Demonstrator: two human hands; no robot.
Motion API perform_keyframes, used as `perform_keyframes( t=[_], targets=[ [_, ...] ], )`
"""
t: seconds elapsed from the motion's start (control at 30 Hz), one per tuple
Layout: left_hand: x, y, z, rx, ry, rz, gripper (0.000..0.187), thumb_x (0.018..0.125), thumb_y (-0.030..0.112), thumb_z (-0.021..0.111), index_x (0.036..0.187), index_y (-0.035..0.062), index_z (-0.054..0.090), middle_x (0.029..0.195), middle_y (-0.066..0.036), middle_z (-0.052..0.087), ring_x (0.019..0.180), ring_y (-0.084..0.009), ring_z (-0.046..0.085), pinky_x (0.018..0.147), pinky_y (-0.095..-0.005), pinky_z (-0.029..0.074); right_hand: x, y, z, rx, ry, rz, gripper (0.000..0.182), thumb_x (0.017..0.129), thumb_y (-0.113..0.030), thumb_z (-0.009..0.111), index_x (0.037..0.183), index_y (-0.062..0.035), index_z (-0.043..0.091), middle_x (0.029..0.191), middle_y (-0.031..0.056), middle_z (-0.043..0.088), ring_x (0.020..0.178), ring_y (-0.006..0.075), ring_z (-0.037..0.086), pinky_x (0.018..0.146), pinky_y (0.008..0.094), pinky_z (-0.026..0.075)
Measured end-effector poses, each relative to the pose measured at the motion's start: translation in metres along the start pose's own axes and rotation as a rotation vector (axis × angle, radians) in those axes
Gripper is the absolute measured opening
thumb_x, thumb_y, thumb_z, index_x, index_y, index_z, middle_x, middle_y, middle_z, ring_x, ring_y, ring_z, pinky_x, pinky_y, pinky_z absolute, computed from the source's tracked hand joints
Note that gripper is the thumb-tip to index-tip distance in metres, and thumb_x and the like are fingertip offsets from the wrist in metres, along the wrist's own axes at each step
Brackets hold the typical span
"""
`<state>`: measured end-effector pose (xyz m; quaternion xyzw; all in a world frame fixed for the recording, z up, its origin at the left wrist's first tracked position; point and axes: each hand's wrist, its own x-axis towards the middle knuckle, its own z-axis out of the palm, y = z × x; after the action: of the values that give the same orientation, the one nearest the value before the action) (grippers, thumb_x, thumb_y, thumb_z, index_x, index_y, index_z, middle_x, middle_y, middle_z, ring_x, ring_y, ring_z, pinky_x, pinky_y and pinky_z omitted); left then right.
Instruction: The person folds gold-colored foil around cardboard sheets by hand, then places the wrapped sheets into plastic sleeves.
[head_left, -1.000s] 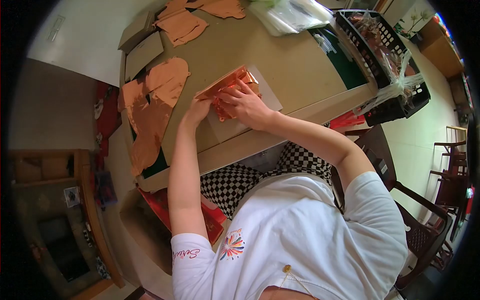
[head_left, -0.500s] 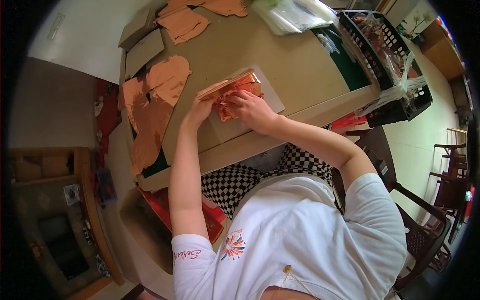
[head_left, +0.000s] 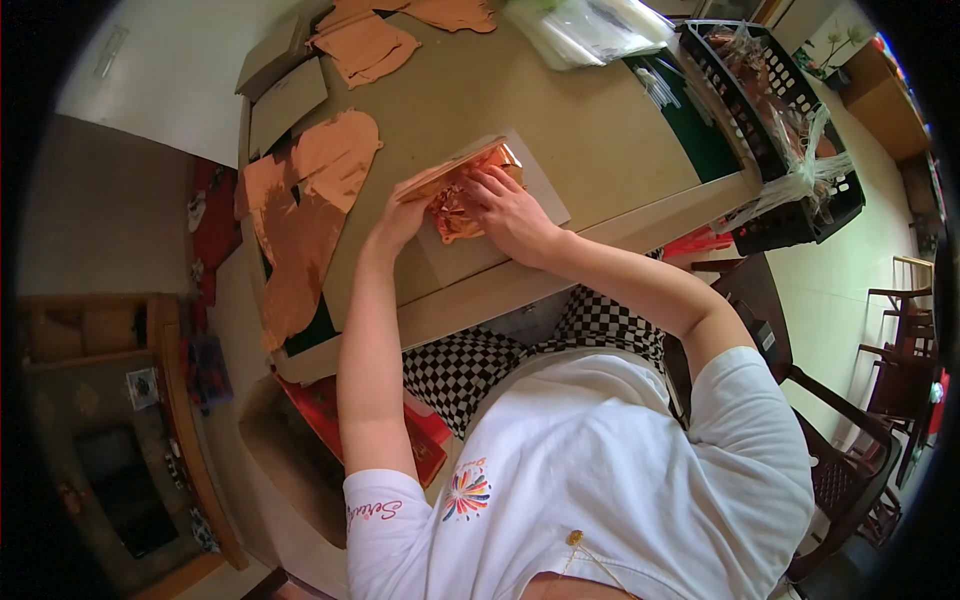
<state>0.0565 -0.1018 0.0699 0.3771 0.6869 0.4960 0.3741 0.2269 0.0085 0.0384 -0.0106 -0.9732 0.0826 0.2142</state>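
Note:
A folded, crinkled copper-coloured foil balloon stands half-raised near the table's front edge, its upper flap tilted up. My left hand grips the left end of that flap, thumb side hidden behind the foil. My right hand has its bent fingers on the creased foil inside the fold; the fingertips are partly hidden. Beneath lies a pale card, its right corner showing past the foil. Flat copper foil balloons lie to the left of my hands.
More flat foil balloons lie at the back, beside cardboard pieces. Clear plastic bags and thin straws sit at the back right. A black crate with bagged goods stands off the right edge. Dark chairs stand right.
My right hand's fingers have shifted slightly up and right over the foil, uncovering more of the crinkled part. My left hand stays in place on the flap.

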Motion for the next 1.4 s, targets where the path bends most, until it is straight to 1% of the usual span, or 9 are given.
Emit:
perform_keyframes(
  t=[0.27,0.47,0.57,0.77,0.87,0.97,1.17,1.27,1.4],
  targets=[
    [-0.003,0.004,0.003,-0.052,-0.002,0.041,0.028,0.091,0.001,0.052,0.117,0.0003,0.061,0.112,-0.005,0.065,0.102,-0.0129,0.059,0.089,-0.0273,0.046,-0.004,0.001,0.008,0.072,-0.031,0.021,0.043,0.085,-0.007,0.049,0.127,0.0012,0.052,0.135,0.0152,0.047,0.131,0.0294,0.039,0.111,0.0389,0.03],
    [-0.005,0.011,0.003,-0.051,-0.009,0.032,0.027,0.091,0.004,0.055,0.116,-0.0014,0.061,0.11,-0.005,0.065,0.098,-0.0122,0.058,0.087,-0.0267,0.045,0.012,0.013,0.01,0.212,-0.078,-0.092,0.042,0.083,-0.005,0.051,0.125,-0.0048,0.056,0.132,0.0121,0.051,0.128,0.0286,0.042,0.106,0.0373,0.038],
    [-0.007,0.018,0.002,0.064,-0.038,-0.041,0.035,0.093,0.0,0.046,0.127,0.0,0.055,0.124,-0.005,0.059,0.111,-0.0134,0.054,0.098,-0.0265,0.041,0.017,0.026,0.015,0.286,-0.07,-0.217,0.043,0.081,-0.004,0.053,0.124,-0.0057,0.057,0.134,0.0108,0.05,0.125,0.029,0.045,0.103,0.0376,0.041],
    [-0.003,0.014,-0.001,0.036,-0.065,-0.061,0.035,0.094,0.002,0.046,0.127,-0.0002,0.055,0.125,-0.005,0.059,0.112,-0.0133,0.053,0.098,-0.0261,0.04,0.018,0.03,0.009,0.414,-0.09,-0.249,0.042,0.082,-0.006,0.051,0.123,-0.0032,0.058,0.135,0.014,0.049,0.124,0.0312,0.046,0.107,0.0395,0.036],
    [-0.003,0.008,0.002,-0.072,-0.014,0.021,0.027,0.091,0.007,0.055,0.117,-0.0014,0.061,0.109,-0.004,0.065,0.099,-0.0118,0.056,0.087,-0.0269,0.044,0.024,0.029,0.006,0.384,-0.075,-0.307,0.042,0.081,-0.006,0.051,0.122,-0.0019,0.058,0.136,0.0151,0.048,0.125,0.0317,0.046,0.108,0.0404,0.034],
    [-0.005,0.017,0.003,0.043,-0.077,0.01,0.034,0.095,0.004,0.045,0.127,0.0002,0.055,0.126,-0.006,0.058,0.114,-0.0133,0.053,0.099,-0.0262,0.04,0.025,0.03,0.014,0.319,-0.052,-0.328,0.041,0.08,-0.006,0.052,0.12,-0.0006,0.058,0.134,0.0156,0.05,0.125,0.0317,0.045,0.109,0.0411,0.033],
    [-0.003,0.015,0.003,0.077,-0.109,0.051,0.035,0.095,0.004,0.045,0.129,0.0008,0.054,0.128,-0.006,0.057,0.117,-0.0133,0.051,0.101,-0.0259,0.039,0.025,0.029,0.013,0.421,-0.009,-0.287,0.039,0.078,-0.006,0.054,0.116,-0.0007,0.059,0.131,0.0155,0.051,0.125,0.0311,0.045,0.107,0.0409,0.034],
    [-0.003,0.01,0.004,0.0,-0.116,0.071,0.035,0.096,0.004,0.044,0.129,0.0017,0.055,0.127,-0.007,0.057,0.117,-0.0145,0.052,0.101,-0.0264,0.039,0.024,0.032,0.012,0.394,0.009,-0.303,0.041,0.08,-0.004,0.057,0.121,-0.0035,0.057,0.131,0.0132,0.052,0.12,0.0309,0.049,0.102,0.0406,0.039],
    [0.012,-0.024,-0.006,-0.27,-0.234,0.078,0.035,0.097,0.01,0.042,0.129,0.0025,0.054,0.127,-0.008,0.056,0.117,-0.0153,0.052,0.102,-0.0277,0.038,0.02,0.031,0.011,0.468,-0.066,-0.178,0.032,0.085,-0.012,0.055,0.117,-0.0057,0.059,0.118,0.0129,0.059,0.108,0.0278,0.057,0.091,0.0373,0.046]
  ],
)
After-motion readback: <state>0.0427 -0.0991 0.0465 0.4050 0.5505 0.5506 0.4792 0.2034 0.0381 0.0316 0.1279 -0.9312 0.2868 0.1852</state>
